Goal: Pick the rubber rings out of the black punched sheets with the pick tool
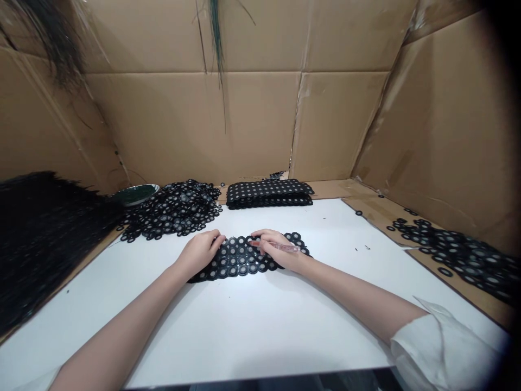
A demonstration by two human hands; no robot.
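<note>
A strip of joined black rings [243, 259] with pale centres lies flat on the white tabletop in front of me. My left hand [200, 252] grips its left end, thumb on top and fingers curled at the far edge. Over the right part of the strip, my right hand [277, 251] is closed around a slim pen-like tool [288, 247] with a clear, pinkish handle. The tool points left toward the rings; its tip is too small to make out. Part of the strip is hidden under both hands.
Behind the strip stands a stack of similar ring panels [268, 190]. A heap of loose black rings [175, 209] lies at back left, beside a dish [136, 194] and a dark bristly pile [44, 239]. More rings [464, 258] lie at right. Cardboard walls [252, 119] enclose the table.
</note>
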